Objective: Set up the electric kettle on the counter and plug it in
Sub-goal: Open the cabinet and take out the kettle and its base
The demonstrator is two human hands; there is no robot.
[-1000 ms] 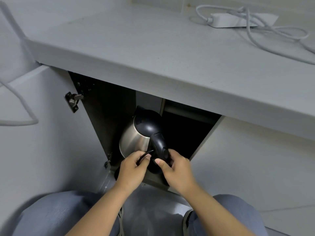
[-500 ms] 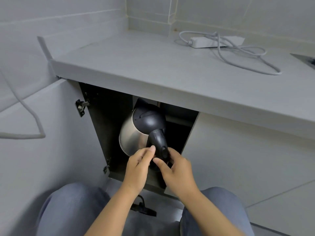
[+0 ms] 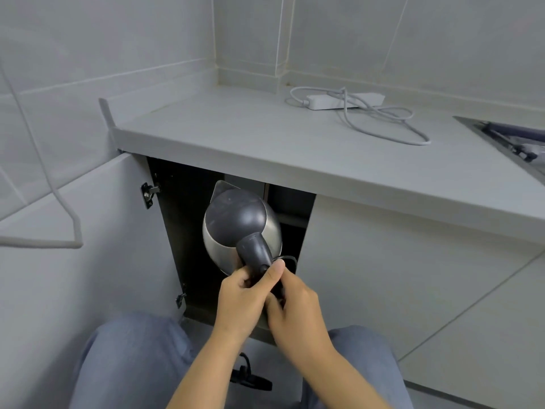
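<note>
head view: kettle (image 3: 241, 228) held in front of open cabinet (image 3: 188, 231), below counter (image 3: 265, 143) edge, spout at 12 o'clock. left hand (image 3: 240, 302) and right hand (image 3: 295, 308) both clamped on black handle (image 3: 255, 252) at kettle's 6 o'clock. black cord (image 3: 287, 258) loops at 3 o'clock of handle. plug (image 3: 250, 379) dangles between knees. power strip (image 3: 345, 101) on counter at 1 o'clock, well apart.

The kettle (image 3: 241, 228) has a shiny steel body with a dark lid and a dark handle, and it is held in the air in front of the open cabinet, below the edge of the grey worktop (image 3: 265, 137). Its spout points away, towards the cabinet. Its black plug (image 3: 250, 379) hangs low between the knees.
</note>
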